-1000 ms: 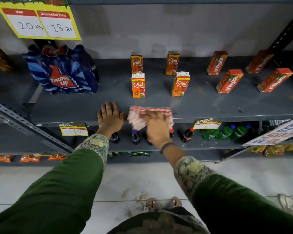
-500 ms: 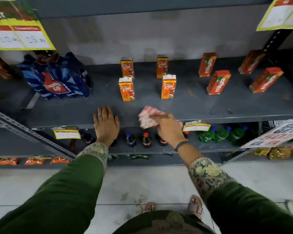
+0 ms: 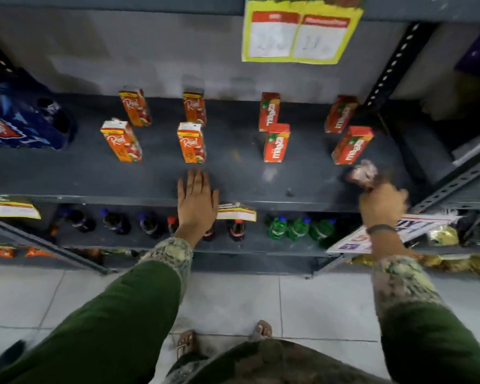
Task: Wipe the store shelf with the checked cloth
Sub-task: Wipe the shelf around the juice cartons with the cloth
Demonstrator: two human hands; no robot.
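Now right hand grasps bunched checked cloth near shelf right front corner; left hand flat, released, at front edge.

Your sleeves are dark green, ending in patterned floral cuffs. A dark band circles your right wrist. At the bottom of the frame, you wear brown sandals.

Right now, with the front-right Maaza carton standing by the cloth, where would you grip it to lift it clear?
Probably by its two narrow side faces near the top, coming from the front edge of the shelf. The Maaza carton stands upright, a tall slim box with open shelf on both sides. The right hand is shut on the cloth just in front, so the free left hand suits better.
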